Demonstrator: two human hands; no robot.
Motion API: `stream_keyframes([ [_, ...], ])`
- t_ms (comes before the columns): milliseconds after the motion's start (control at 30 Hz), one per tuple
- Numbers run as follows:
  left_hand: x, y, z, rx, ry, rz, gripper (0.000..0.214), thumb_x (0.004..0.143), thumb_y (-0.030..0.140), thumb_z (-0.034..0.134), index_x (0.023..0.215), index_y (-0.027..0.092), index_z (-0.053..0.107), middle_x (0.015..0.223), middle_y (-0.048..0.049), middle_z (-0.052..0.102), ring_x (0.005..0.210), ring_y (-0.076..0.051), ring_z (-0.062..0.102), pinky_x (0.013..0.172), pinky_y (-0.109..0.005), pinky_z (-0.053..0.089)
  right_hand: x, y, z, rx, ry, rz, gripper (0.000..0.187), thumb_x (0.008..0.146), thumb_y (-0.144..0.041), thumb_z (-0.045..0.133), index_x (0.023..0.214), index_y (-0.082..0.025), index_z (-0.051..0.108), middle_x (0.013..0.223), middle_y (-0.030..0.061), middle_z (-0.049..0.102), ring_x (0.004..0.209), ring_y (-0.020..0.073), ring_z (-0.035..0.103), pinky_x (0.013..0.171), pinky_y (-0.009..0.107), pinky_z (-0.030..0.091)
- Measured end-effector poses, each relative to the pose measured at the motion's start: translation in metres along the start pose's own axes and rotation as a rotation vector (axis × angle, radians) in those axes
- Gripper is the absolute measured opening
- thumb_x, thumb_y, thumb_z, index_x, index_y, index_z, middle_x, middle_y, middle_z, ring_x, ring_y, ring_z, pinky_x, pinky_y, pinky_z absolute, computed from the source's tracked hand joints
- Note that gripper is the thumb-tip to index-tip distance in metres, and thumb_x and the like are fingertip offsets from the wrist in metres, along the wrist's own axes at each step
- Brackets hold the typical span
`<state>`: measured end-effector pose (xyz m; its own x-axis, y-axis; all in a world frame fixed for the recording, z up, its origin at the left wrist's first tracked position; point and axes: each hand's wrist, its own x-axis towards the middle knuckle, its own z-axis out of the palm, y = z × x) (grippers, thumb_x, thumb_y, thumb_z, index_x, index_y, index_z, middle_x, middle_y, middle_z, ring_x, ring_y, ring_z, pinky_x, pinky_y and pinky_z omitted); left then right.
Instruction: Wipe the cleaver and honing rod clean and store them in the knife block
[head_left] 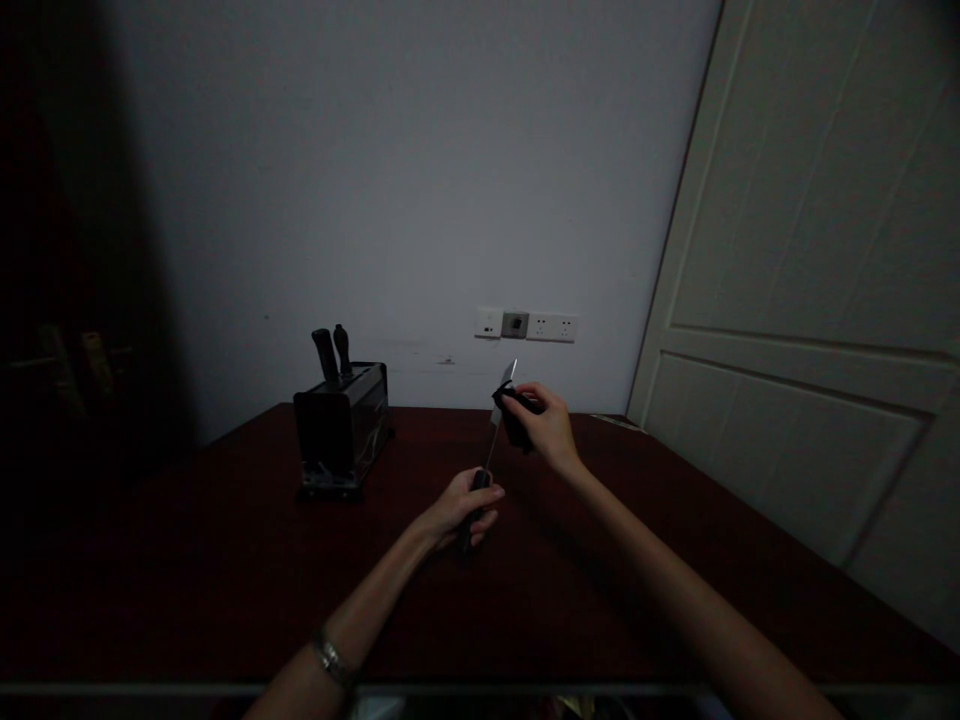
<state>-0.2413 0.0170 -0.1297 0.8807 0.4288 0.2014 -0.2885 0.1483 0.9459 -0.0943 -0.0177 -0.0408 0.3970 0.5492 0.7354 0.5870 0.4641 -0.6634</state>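
Observation:
My left hand [463, 505] is wrapped round the black handle of a kitchen knife [494, 428], whose blade points up and away, tilted a little to the right. Against the blade, near its upper part, my right hand [549, 425] pinches a dark cloth [517, 430] between thumb and fingers. The cloth hangs down below the fingers and covers part of the blade; the tip shows above it. Both hands are held above the dark red table [525, 620].
At the left of the table stands a black knife block [341, 425] with two dark handles sticking up. Wall sockets [551, 327] sit on the pale wall behind. A white panelled door [810, 300] borders the right side. The table's front edge runs along the bottom.

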Motion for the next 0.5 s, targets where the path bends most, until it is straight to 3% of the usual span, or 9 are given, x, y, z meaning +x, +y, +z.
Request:
stream_keyframes([
  [133, 0.001, -0.003, 0.001, 0.057, 0.003, 0.018, 0.039, 0.068, 0.035, 0.067, 0.079, 0.021, 0.033, 0.056, 0.0106, 0.042, 0.03, -0.002, 0.034, 0.028, -0.016, 0.034, 0.0, -0.006, 0.004, -0.12, 0.005, -0.049, 0.019, 0.068, -0.036, 0.06, 0.077, -0.021, 0.052, 0.067, -0.0017, 0.058, 0.059, 0.0143, 0.053, 0.056, 0.024, 0.039],
  [333, 0.003, -0.008, -0.002, 0.192, -0.079, 0.011, 0.032, 0.075, 0.039, 0.06, 0.08, 0.02, 0.035, 0.037, 0.0115, 0.04, 0.028, -0.006, 0.034, 0.031, -0.018, 0.037, 0.009, -0.01, 0.004, -0.424, 0.014, -0.181, 0.012, 0.063, -0.023, 0.054, 0.073, -0.021, 0.047, 0.057, -0.0044, 0.049, 0.055, 0.0144, 0.047, 0.055, 0.024, 0.032],
  [500, 0.011, -0.014, 0.0, 0.197, 0.103, 0.066, 0.037, 0.071, 0.045, 0.063, 0.077, 0.02, 0.037, 0.037, 0.0115, 0.04, 0.028, -0.005, 0.034, 0.031, -0.017, 0.036, 0.014, -0.017, 0.006, -0.508, 0.0, -0.243, 0.007, 0.065, -0.022, 0.05, 0.072, -0.021, 0.047, 0.06, -0.0024, 0.051, 0.056, 0.015, 0.047, 0.055, 0.025, 0.03],
])
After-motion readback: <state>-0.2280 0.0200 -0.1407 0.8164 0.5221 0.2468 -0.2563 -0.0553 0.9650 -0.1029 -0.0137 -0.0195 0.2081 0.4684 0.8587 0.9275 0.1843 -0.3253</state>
